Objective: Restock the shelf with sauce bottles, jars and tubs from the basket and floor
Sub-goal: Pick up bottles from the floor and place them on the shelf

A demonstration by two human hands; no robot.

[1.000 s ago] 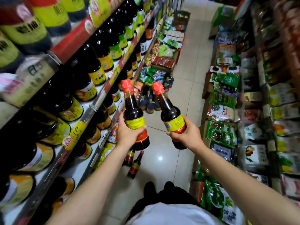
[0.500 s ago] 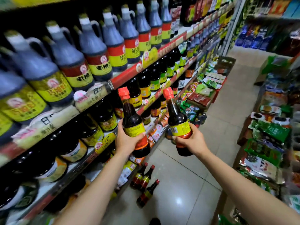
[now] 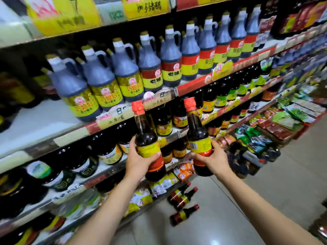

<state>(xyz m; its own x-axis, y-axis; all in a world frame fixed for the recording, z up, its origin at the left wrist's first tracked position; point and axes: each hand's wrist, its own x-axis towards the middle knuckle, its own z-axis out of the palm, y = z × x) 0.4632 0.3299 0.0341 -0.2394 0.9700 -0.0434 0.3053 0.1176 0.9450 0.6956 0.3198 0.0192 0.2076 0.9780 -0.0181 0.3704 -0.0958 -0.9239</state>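
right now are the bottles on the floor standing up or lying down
Lying down: the three small floor bottles rest on their sides on the tiles, red caps pointing up and right in the view.

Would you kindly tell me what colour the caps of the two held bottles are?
Red: left cap and right cap, best in the head view.

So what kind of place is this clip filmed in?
Most likely a grocery store aisle: long price-tagged shelves crowded with handled sauce jugs, packaged goods further along, and spare bottles lying on the tiled floor.
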